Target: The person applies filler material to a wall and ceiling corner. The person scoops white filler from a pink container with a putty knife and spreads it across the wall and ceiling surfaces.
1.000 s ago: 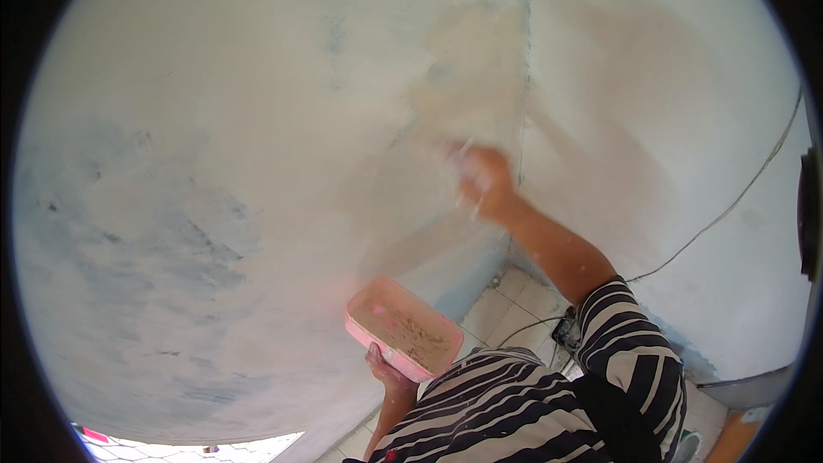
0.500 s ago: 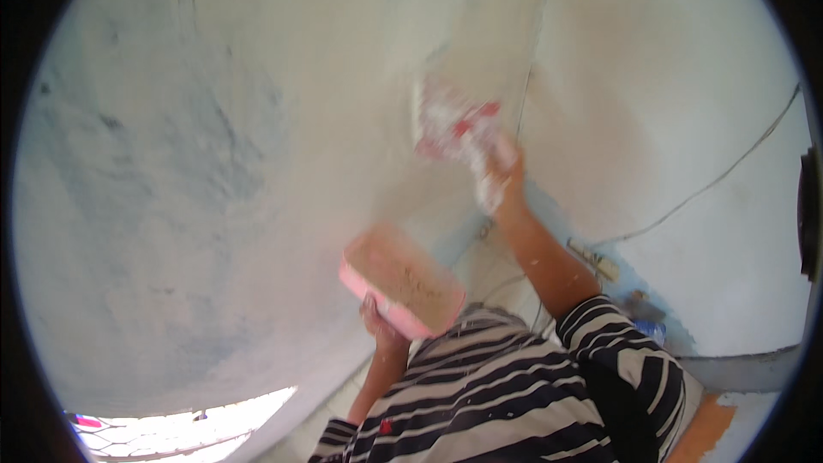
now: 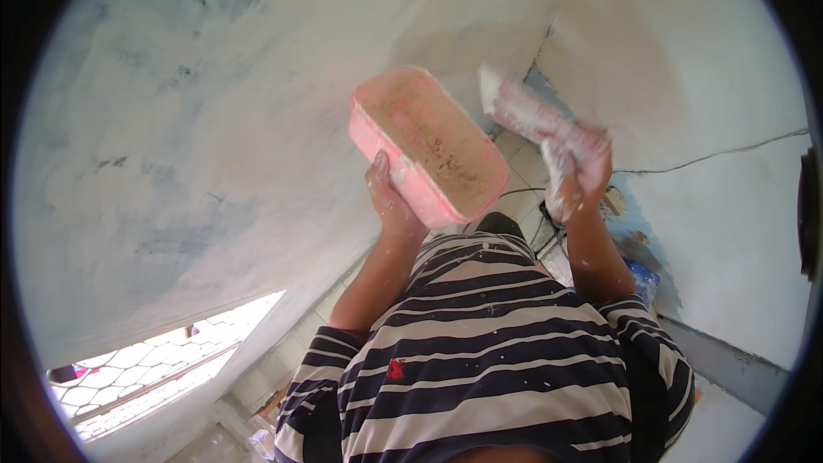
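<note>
My left hand point(image 3: 393, 199) grips a pink plastic tub point(image 3: 418, 192) by its near left side, thumb up on the outer wall. The tub is tilted so its inside shows, with a thin pale layer of putty point(image 3: 429, 133) and darker crumbs toward the near end. To its right, my right hand point(image 3: 591, 170) is closed around a wide putty knife point(image 3: 530, 113), smeared white over red. Its blade points up and left, apart from both the tub and the wall, and is blurred by motion. White paste covers part of the right hand and wrist.
A patchy pale wall point(image 3: 257, 146) with grey-blue marks fills the left; another wall point(image 3: 737, 231) meets it at a corner. A thin cable point(image 3: 711, 156) runs along the right wall. A window with a grille point(image 3: 163, 364) is at lower left. Something blue point(image 3: 643, 283) lies low at right.
The putty knife has come off the wall and moved right and down, beside the tub. My left hand has raised the tub. The view has shifted, showing more of the window.
</note>
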